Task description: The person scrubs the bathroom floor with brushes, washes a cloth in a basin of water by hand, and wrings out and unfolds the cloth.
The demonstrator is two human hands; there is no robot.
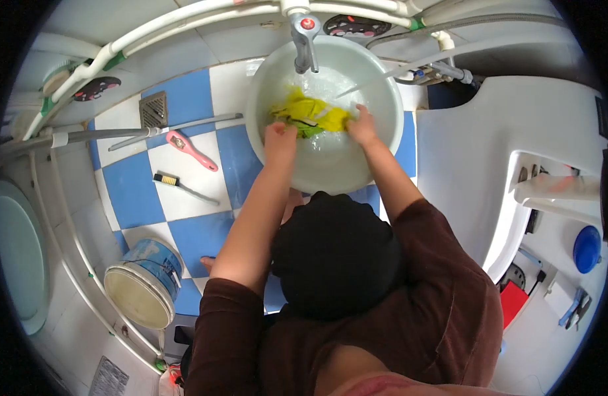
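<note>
A bright yellow-green cloth (314,113), perhaps a garment, is stretched between my two hands inside a pale, round basin (264,162). My left hand (280,137) is closed on its left end, where a darker green part hangs lower. At the right end, my right hand (362,125) grips the cloth with thumb and fingers. Water glistens on the basin's bottom around it. A metal tap (304,43) with a red mark on top stands over the far rim.
Left on the blue and white tiles lie a pink-handled brush (192,152), a grey brush (185,188) and a floor drain (153,109). A bucket (143,282) stands nearer me. White pipes (185,23) run along the wall; a white washstand (462,152) borders the right.
</note>
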